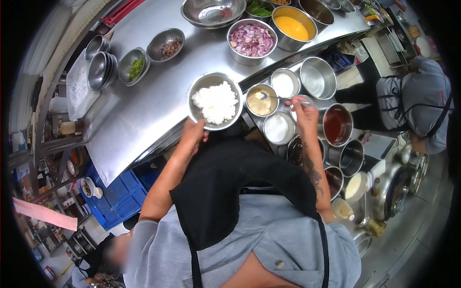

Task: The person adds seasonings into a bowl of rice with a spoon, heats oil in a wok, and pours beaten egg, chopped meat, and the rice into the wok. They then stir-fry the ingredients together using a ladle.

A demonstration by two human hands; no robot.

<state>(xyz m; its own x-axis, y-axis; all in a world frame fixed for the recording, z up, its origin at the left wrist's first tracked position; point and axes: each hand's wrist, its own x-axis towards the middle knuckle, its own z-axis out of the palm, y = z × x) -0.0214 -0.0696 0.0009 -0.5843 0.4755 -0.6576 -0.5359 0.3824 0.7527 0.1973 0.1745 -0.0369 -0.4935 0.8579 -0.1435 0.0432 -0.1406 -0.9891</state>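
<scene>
My left hand [194,135] grips the near rim of a metal bowl [191,111] that holds white rice [215,102], over the edge of the steel counter. On the right, my right hand [303,111] is closed on the handle of a spoon [281,98]. The spoon's bowl end rests in a round container of beige, grainy seasoning [260,102]. Containers of white powder [276,128] and another white substance [285,83] stand beside it, with a pot of red sauce [337,126] right of my hand.
Chopped red onions [250,41], yellow liquid [291,28] and a colander [211,12] stand along the counter [158,96]. Small bowls hold greens [136,68] and meat pieces [171,49]. A co-worker [422,96] stands at the right. A blue crate [113,192] is below left.
</scene>
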